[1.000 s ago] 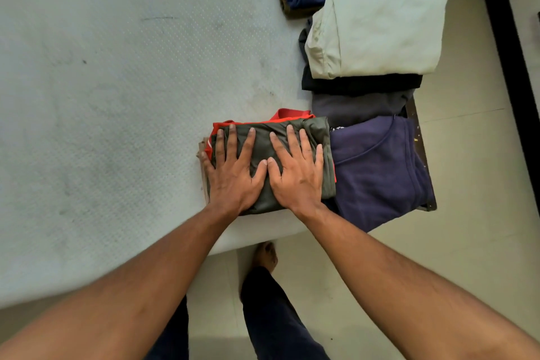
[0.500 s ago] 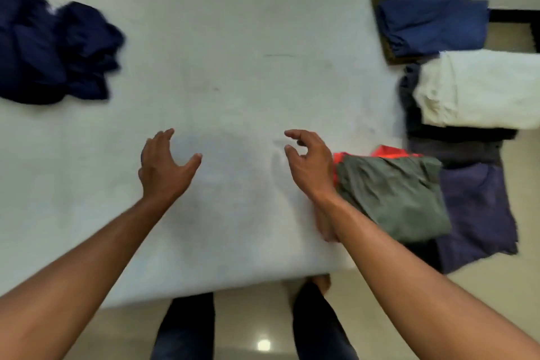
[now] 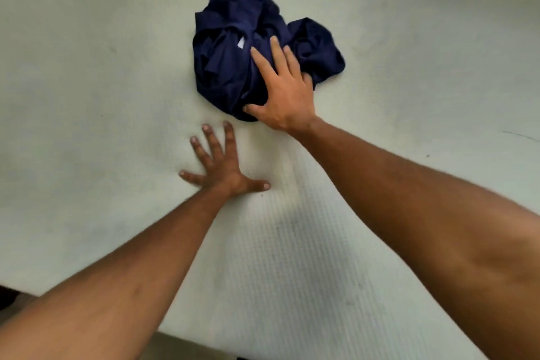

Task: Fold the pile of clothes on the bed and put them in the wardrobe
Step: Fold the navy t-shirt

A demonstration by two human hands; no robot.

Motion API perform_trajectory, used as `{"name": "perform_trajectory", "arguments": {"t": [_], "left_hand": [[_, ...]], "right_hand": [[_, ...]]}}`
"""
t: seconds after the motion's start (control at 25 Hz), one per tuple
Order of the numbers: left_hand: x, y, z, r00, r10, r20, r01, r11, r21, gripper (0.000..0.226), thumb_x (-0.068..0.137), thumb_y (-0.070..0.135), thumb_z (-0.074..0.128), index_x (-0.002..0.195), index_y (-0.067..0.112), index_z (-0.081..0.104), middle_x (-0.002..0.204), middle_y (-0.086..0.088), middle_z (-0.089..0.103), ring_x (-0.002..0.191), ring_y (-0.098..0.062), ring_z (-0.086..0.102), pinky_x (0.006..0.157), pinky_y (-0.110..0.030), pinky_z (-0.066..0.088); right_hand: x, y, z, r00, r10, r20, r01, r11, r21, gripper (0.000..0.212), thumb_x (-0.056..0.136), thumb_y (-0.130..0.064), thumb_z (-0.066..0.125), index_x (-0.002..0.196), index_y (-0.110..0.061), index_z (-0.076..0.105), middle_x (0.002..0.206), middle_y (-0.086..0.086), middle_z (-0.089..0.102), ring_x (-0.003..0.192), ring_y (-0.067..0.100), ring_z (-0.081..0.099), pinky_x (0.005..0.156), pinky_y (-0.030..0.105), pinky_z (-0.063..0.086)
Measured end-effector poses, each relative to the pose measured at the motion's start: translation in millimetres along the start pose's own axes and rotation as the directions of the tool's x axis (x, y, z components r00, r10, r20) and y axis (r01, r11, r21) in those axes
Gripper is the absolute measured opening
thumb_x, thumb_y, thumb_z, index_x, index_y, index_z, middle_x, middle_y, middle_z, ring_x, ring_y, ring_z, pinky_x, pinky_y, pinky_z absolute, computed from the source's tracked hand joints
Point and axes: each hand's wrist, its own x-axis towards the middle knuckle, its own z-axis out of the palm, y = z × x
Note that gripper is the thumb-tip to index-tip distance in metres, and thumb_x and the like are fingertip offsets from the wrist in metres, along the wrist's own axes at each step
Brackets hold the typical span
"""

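Observation:
A crumpled navy-blue garment (image 3: 233, 47) with a small white label lies in a heap on the pale mattress (image 3: 87, 96). My right hand (image 3: 282, 90) lies on the heap's near right side, fingers spread over the cloth and thumb at its lower edge. My left hand (image 3: 222, 166) presses flat on the bare mattress just in front of the heap, fingers splayed, holding nothing. The folded clothes are out of view.
The mattress fills nearly the whole view. Its near edge runs along the bottom, with a strip of floor (image 3: 181, 348) showing below it.
My view has swung left, away from the folded stack. Both hands left the folded grey garment; the right reached onto the navy heap and the left planted on the mattress.

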Motion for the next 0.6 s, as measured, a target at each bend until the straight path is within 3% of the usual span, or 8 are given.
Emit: {"name": "perform_trajectory", "arguments": {"t": [0.08, 0.12, 0.24, 0.36, 0.52, 0.6], "left_hand": [[5, 0, 2, 1.0, -0.006, 0.027, 0.007, 1.0, -0.023, 0.167, 0.042, 0.077, 0.085, 0.134, 0.043, -0.05, 0.135, 0.003, -0.065, 0.133, -0.034, -0.052, 0.098, -0.085, -0.004], [9, -1, 2, 1.0, -0.002, 0.021, 0.002, 1.0, -0.012, 0.168, 0.041, 0.076, 0.085, 0.133, 0.042, -0.051, 0.133, 0.002, -0.067, 0.132, -0.034, -0.053, 0.098, -0.085, -0.005], [14, 0, 3, 0.999, -0.021, 0.026, 0.021, 0.999, -0.024, 0.17, 0.04, 0.076, 0.086, 0.132, 0.041, -0.052, 0.131, 0.001, -0.068, 0.131, -0.034, -0.054, 0.097, -0.085, -0.005], [11, -1, 5, 1.0, -0.015, 0.001, 0.015, 1.0, -0.002, 0.17, 0.039, 0.076, 0.086, 0.132, 0.041, -0.053, 0.133, 0.001, -0.067, 0.132, -0.035, -0.053, 0.097, -0.086, -0.004], [1, 5, 2, 0.999, -0.034, -0.024, 0.035, 0.999, 0.015, 0.168, 0.043, 0.074, 0.086, 0.137, 0.04, -0.048, 0.143, -0.001, -0.059, 0.139, -0.036, -0.045, 0.101, -0.085, 0.0], [-11, 9, 9, 0.993, -0.022, -0.115, 0.021, 1.0, -0.01, 0.152, 0.055, 0.069, 0.085, 0.153, 0.036, -0.025, 0.16, -0.005, -0.036, 0.15, -0.034, -0.026, 0.109, -0.079, 0.004]], "right_hand": [[16, -12, 9, 0.989, 0.024, 0.145, -0.007, 0.993, -0.118, 0.098, 0.084, -0.05, 0.069, 0.161, -0.034, 0.012, 0.171, 0.003, 0.004, 0.155, 0.033, 0.009, 0.115, 0.062, 0.028], [22, -15, 10, 0.991, 0.037, 0.13, -0.017, 0.988, -0.151, 0.091, 0.085, -0.043, 0.067, 0.16, -0.032, 0.017, 0.168, 0.005, 0.013, 0.15, 0.035, 0.018, 0.112, 0.059, 0.033], [17, -1, 6, 0.999, 0.014, -0.05, -0.017, 0.997, -0.075, 0.066, 0.086, -0.019, 0.058, 0.149, -0.03, 0.041, 0.145, 0.003, 0.042, 0.122, 0.035, 0.042, 0.085, 0.048, 0.054], [-36, 32, 6, 0.99, 0.014, -0.139, -0.015, 1.0, -0.011, 0.063, 0.079, -0.018, 0.045, 0.141, -0.029, 0.053, 0.137, 0.006, 0.049, 0.106, 0.036, 0.048, 0.072, 0.042, 0.053], [-176, 83, 2, 0.974, 0.222, -0.036, -0.222, 0.975, 0.016, 0.069, 0.079, -0.02, 0.052, 0.147, -0.028, 0.049, 0.133, 0.011, 0.047, 0.103, 0.037, 0.051, 0.07, 0.041, 0.051], [-240, 97, -10, 0.925, 0.359, 0.127, -0.359, 0.933, -0.022, 0.071, 0.086, -0.027, 0.062, 0.153, -0.03, 0.039, 0.13, 0.006, 0.043, 0.109, 0.032, 0.053, 0.071, 0.036, 0.047]]}}
